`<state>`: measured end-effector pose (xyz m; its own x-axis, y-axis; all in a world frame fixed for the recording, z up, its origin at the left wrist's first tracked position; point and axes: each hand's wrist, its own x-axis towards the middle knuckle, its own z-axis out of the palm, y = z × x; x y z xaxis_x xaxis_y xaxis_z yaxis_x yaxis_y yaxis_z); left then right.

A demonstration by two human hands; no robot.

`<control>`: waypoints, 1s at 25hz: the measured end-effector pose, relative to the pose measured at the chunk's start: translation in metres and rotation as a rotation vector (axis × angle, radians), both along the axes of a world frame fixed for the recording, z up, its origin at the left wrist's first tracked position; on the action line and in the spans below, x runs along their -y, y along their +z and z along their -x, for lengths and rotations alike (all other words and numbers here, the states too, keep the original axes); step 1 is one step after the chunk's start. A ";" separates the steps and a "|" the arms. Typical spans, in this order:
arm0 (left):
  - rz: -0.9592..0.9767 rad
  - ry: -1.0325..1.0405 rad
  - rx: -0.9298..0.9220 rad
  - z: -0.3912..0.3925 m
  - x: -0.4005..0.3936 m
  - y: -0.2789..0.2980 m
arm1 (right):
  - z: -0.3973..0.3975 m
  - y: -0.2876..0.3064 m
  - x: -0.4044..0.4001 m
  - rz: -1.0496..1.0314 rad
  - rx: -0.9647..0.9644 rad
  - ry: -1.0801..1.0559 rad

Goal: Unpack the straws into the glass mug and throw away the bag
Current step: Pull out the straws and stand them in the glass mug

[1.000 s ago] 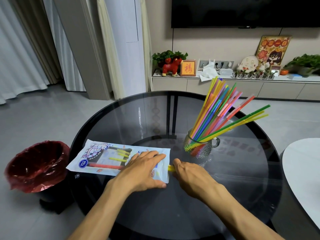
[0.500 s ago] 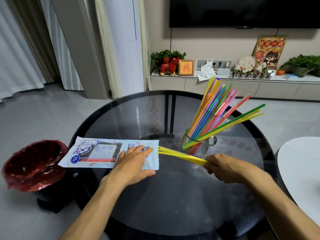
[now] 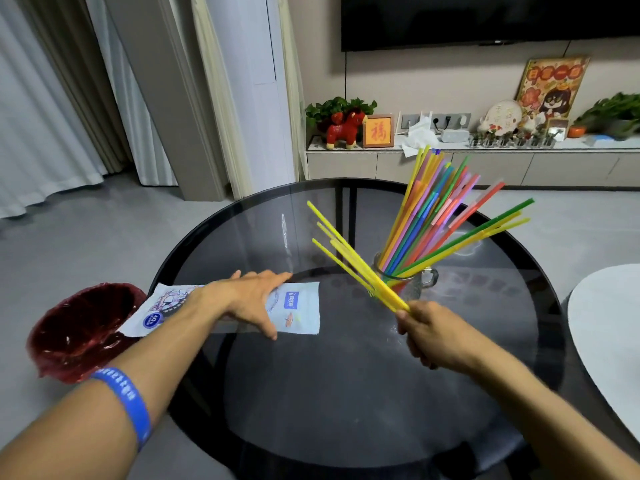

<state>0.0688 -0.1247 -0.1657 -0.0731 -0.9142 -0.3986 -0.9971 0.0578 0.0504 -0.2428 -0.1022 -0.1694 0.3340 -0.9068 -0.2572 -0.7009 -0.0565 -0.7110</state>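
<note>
A white printed straw bag (image 3: 294,306) lies flat on the round dark glass table (image 3: 346,393), its left end over the table's edge. My left hand (image 3: 249,299) rests flat on it, fingers spread. My right hand (image 3: 436,337) grips a bunch of yellow straws (image 3: 349,258) by their lower ends; they fan up and to the left, just left of the glass mug (image 3: 412,282). The mug stands at mid-table and holds several coloured straws (image 3: 433,216) leaning right.
A bin with a dark red liner (image 3: 79,334) stands on the floor at the table's left edge, below the bag's end. A white tabletop (image 3: 609,330) lies to the right. A low cabinet with ornaments (image 3: 450,157) runs along the far wall.
My right hand has drawn the yellow straws fully out of the bag and swung them upright beside the mug. My left hand has stayed flat on the bag.
</note>
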 end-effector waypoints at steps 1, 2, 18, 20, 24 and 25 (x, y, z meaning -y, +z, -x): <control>0.042 -0.021 0.002 0.003 0.001 -0.001 | -0.009 -0.011 0.000 0.057 -0.026 -0.003; 0.096 -0.062 0.028 0.009 0.000 0.000 | -0.016 -0.021 0.000 0.113 -0.053 -0.007; 0.506 -0.541 0.708 0.073 -0.032 0.083 | -0.043 -0.018 -0.004 0.009 0.438 0.113; 0.472 -0.481 0.677 0.067 -0.027 0.074 | -0.039 -0.017 -0.002 0.014 0.330 0.128; 0.418 -0.307 0.580 0.048 -0.011 0.049 | -0.019 -0.005 0.006 -0.006 0.173 0.041; 0.401 -0.262 0.547 0.040 -0.008 0.040 | -0.011 -0.002 0.008 0.011 0.117 0.026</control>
